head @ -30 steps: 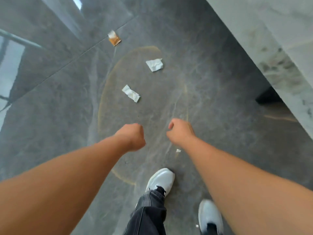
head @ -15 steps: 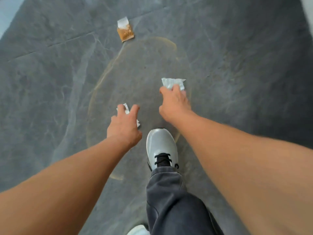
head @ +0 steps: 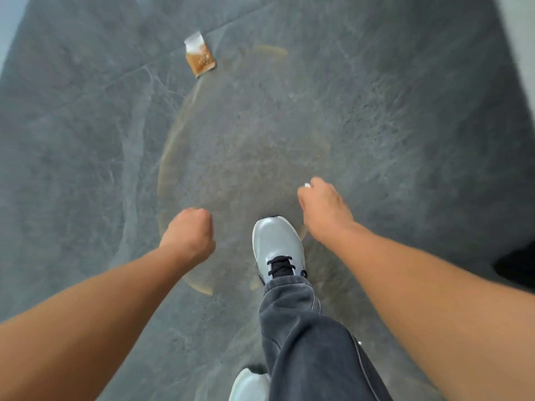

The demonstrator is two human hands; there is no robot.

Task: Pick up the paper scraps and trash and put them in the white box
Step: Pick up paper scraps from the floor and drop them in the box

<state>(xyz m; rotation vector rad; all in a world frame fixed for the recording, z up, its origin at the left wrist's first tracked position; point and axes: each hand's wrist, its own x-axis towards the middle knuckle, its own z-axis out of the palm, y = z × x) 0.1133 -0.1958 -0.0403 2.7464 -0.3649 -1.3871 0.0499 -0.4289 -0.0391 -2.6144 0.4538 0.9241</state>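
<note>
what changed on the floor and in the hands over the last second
Both white paper scraps are gone from the floor: each hand reached out, closed on one and drew back. The left hand is a fist; white shows at the right hand fingertips. The brown packet still lies on the floor.

Bare forearms, no sleeves, watch or rings on left hand or right hand. Loose dark grey denim trouser leg, faded, with raised double-stitched side seam and thick folded hem. Pale silver-grey sneaker with smooth rounded toe, black laces and black tongue. Toe of second matching sneaker at bottom edge.
</note>
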